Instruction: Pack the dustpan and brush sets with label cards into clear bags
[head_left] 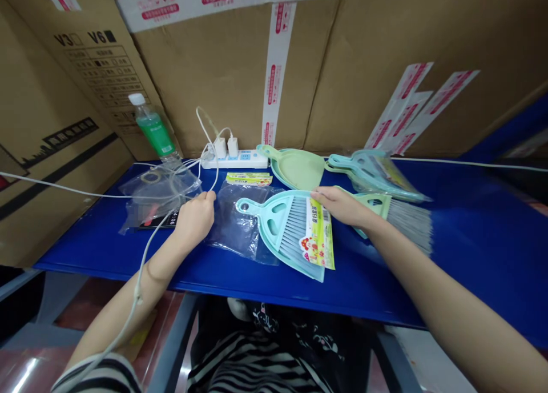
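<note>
My left hand (196, 216) rests with curled fingers at the edge of a clear plastic bag (235, 230), and a white cable (148, 256) lies along my forearm. My right hand (338, 205) lies on the handle of a pale green hand brush (377, 205) with grey bristles. Just left of it is a turquoise dustpan (272, 219), holding a small grey-bristled brush (293, 230) and a printed label card (317, 236). My right fingertips touch the dustpan's upper edge. The brush handle's far end is hidden under my palm.
A blue table (471, 244) holds a pale green dustpan (297, 167), a bagged turquoise dustpan set (372, 173), a power strip (233, 160) with chargers, a bagged item (158, 196), and a green-labelled bottle (154, 133). Cardboard boxes (222, 67) stand behind.
</note>
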A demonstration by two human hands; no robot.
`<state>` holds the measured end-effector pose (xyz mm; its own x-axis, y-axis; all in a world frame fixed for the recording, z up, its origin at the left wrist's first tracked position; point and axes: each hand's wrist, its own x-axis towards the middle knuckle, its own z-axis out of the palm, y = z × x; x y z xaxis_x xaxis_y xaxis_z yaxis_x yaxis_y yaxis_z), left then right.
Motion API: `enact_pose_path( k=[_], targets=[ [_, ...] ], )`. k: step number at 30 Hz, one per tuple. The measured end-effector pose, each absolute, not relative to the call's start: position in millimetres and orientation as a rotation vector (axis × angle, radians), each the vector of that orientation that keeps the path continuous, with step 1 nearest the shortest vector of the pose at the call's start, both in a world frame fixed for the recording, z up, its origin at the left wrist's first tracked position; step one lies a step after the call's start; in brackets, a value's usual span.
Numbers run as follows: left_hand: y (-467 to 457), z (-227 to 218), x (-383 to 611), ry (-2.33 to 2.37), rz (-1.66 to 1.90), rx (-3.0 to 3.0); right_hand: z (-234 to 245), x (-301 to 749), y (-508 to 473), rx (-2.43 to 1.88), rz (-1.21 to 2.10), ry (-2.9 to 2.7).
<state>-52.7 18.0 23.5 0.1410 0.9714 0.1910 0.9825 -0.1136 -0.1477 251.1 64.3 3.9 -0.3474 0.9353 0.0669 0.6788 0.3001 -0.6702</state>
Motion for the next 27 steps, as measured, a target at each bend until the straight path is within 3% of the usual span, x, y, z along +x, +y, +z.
enact_pose_path(
  k=[3,12,27],
  targets=[
    [19.7,22.2,-54.6,-1.951,-0.055,-2.269,5.9,251.8,63.8,-1.425,0.784,-2.120],
    [17.0,22.0,-49.9,-2.071,-0.734,-2.868,4.4,243.3,58.7,-1.401,0.864,-2.133],
    [20.2,21.8,-48.7,-2.028,-0.437,-2.795,8.6,232.9,47.6,-1.528,1.124,-1.973]
  ],
)
